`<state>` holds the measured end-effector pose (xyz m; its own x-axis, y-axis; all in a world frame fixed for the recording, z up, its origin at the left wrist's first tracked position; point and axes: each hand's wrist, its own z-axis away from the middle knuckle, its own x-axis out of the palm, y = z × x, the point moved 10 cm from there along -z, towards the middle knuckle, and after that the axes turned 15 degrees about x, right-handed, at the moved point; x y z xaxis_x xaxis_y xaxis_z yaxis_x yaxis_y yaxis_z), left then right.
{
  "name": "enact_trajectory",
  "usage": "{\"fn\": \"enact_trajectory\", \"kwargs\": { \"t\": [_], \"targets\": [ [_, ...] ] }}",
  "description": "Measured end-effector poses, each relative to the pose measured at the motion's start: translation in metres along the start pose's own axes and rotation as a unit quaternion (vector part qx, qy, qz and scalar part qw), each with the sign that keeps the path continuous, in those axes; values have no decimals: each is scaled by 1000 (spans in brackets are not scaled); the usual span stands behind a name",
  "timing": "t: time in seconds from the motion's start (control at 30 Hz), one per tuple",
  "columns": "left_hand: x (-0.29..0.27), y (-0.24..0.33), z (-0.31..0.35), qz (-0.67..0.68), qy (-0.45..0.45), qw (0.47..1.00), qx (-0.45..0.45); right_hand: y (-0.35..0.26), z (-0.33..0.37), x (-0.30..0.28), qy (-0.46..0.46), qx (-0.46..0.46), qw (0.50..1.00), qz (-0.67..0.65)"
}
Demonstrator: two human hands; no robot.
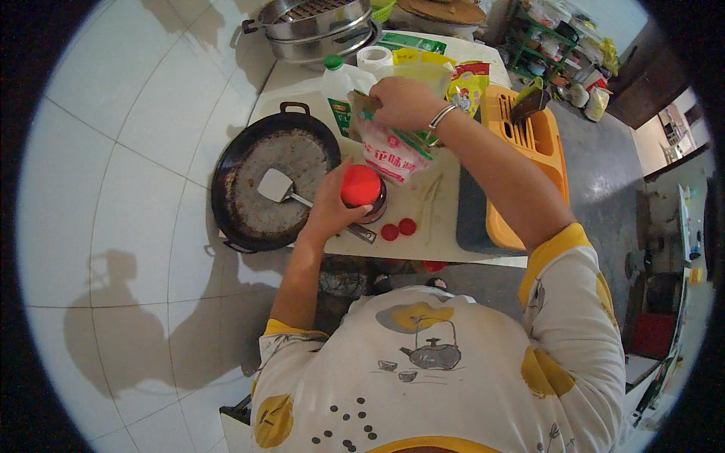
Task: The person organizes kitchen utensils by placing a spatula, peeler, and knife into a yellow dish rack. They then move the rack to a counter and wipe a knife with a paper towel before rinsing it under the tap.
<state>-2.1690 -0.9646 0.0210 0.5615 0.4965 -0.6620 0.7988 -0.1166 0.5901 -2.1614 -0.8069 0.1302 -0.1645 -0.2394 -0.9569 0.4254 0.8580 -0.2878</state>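
Note:
My left hand (330, 202) is wrapped round a jar with a red lid (362, 186) near the table's front. Farther away, my right hand (408, 103) has its fingers closed at the upper end of a white and pink plastic seasoning bag (394, 153); my fingertips partly hide that grip. A black two-handled wok (249, 204) stands left of the jar. Inside it rests the pale head of a spatula (276, 185), its handle running under my left hand to the table. Two small red caps (399, 229) lie in front of the jar.
Behind the bag stand a green-capped jug (343, 79), a white paper roll (374, 57) and a yellow-red pouch (470, 84). Steel steamer pots (306, 30) sit at the back left. An orange rack (559, 151) lines the right side, beneath my right forearm. Tiled wall (143, 219) borders the left.

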Motion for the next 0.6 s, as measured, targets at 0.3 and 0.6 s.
{"fn": "enact_trajectory", "kwargs": {
  "t": [0.3, 0.6],
  "targets": [
    [3, -2, -3, 35, -46, 998, -27, -32, 16, 74, -105, -6, 991, 79],
    [3, -2, 1, 19, -56, 998, -10, -16, 18, 52, -88, -51, 988, 116]
  ]
}}
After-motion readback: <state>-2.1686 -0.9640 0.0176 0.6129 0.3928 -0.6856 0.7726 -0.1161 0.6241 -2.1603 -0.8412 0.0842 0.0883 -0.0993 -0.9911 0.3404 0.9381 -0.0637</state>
